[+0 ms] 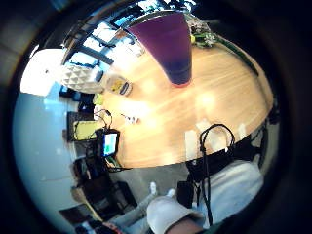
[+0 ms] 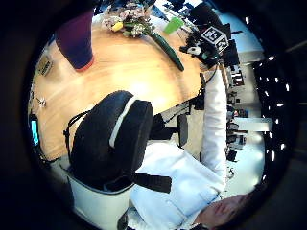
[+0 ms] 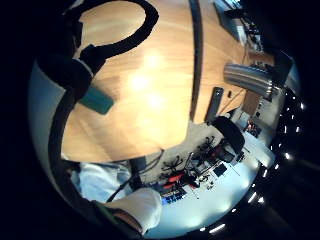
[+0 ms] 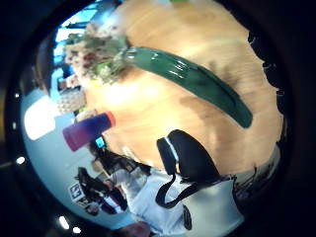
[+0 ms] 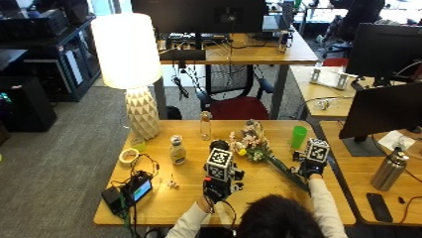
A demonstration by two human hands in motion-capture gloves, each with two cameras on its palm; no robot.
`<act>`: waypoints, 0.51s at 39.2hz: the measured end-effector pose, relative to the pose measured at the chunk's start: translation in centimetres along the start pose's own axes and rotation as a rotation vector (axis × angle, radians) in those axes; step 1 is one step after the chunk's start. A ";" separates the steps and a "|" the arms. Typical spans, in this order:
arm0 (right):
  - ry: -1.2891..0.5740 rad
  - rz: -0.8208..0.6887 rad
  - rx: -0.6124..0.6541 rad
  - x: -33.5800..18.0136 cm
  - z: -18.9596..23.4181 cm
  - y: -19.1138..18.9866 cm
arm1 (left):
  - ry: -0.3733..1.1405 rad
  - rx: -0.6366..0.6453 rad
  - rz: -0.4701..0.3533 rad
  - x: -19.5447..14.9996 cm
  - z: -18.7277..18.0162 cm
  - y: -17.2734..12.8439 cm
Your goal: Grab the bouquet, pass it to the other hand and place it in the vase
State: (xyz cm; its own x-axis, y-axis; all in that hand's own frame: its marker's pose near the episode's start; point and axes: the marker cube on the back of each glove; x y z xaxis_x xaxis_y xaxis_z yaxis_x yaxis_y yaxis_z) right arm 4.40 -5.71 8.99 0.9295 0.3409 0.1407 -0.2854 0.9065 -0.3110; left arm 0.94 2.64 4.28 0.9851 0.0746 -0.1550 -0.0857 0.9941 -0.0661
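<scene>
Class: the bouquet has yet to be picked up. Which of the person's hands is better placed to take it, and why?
Probably the right hand. In the outside view it hovers at the stem end of the bouquet, which lies flat on the table. The left hand is farther from the stems, nearer the vase.

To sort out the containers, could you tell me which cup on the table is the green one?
The green cup stands at the table's far right, beyond the bouquet. The other cup, the purple vase, stands in front of the left hand.
</scene>
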 end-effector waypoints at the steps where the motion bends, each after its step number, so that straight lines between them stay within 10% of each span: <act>1: 0.029 0.046 -0.027 0.8 0.6 -0.2 | -0.023 -0.013 0.016 0.4 0.2 0.1; 20: 0.175 0.212 0.009 2.2 7.2 -4.0 | -0.054 -0.029 0.010 0.4 0.4 0.5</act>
State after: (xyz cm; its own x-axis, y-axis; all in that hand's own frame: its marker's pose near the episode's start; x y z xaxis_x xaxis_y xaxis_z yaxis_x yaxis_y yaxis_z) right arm 5.91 -6.77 17.34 0.8748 0.4757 -0.0912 -0.4791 0.8220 -0.3080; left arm 1.32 3.16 4.56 0.9907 0.0889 -0.1027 -0.0986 0.9907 -0.0933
